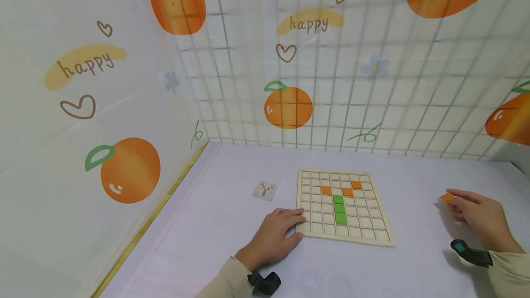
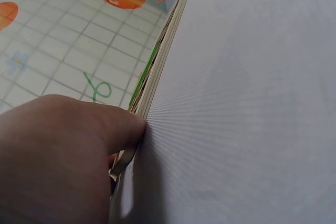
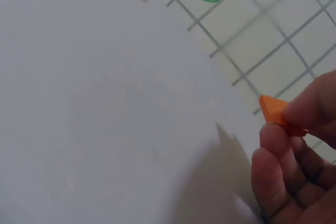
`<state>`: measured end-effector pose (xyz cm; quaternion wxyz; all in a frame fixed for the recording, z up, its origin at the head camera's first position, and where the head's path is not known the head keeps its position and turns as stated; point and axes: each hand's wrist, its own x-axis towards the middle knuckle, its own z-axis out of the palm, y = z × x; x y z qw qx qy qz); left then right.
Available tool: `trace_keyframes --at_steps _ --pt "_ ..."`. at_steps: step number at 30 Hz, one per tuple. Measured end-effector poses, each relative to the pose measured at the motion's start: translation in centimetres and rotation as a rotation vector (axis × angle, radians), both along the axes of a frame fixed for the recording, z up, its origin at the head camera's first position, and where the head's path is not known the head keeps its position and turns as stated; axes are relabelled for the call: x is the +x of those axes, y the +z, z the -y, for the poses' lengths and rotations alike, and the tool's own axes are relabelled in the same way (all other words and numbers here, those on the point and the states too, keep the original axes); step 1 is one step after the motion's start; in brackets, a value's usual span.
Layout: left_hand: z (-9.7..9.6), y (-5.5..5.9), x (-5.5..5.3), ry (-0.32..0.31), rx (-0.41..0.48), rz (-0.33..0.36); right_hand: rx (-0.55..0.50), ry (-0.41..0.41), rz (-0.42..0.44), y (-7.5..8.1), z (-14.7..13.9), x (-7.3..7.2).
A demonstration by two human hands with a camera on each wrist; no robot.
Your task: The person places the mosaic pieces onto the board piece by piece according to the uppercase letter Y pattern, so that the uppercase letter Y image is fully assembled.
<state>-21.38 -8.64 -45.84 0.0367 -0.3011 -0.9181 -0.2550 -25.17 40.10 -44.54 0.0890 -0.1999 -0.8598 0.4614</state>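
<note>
A square wooden grid board [image 1: 364, 233] lies on the table. Three green tiles [image 1: 339, 208] run down its middle in a column, and three orange tiles [image 1: 326, 190] sit higher up on it. My left hand [image 1: 274, 236] rests at the board's left edge, fingertips on the rim and thumb by the near left corner; the thumb [image 2: 123, 124] touches the edge in the left wrist view. Off to the right of the board, my right hand [image 1: 480, 215] pinches an orange square tile [image 3: 274, 109] between thumb and fingers, above the table.
A small pattern card [image 1: 265, 190] with a printed grid lies left of the board. White sheets with printed oranges and "happy" lettering stand at the left and back, the back one in front of a wire grid [image 1: 331, 123]. A yellow strip [image 1: 165, 200] runs along the table's left edge.
</note>
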Motion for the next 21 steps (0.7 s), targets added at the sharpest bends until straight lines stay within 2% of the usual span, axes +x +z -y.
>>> trace_keyframes --at_steps 5,11,21 --pt "0.0 0.0 0.1 -0.005 0.002 -0.013 -0.091 0.036 -0.005 -0.1 0.9 -0.7" --pt "0.0 0.0 0.0 0.0 -0.003 -0.019 -0.122 0.12 -0.028 0.0 2.3 -1.1" --pt "-0.1 -0.1 0.1 -0.001 0.003 -0.014 -0.239 0.18 -0.126 0.2 5.4 -2.1"
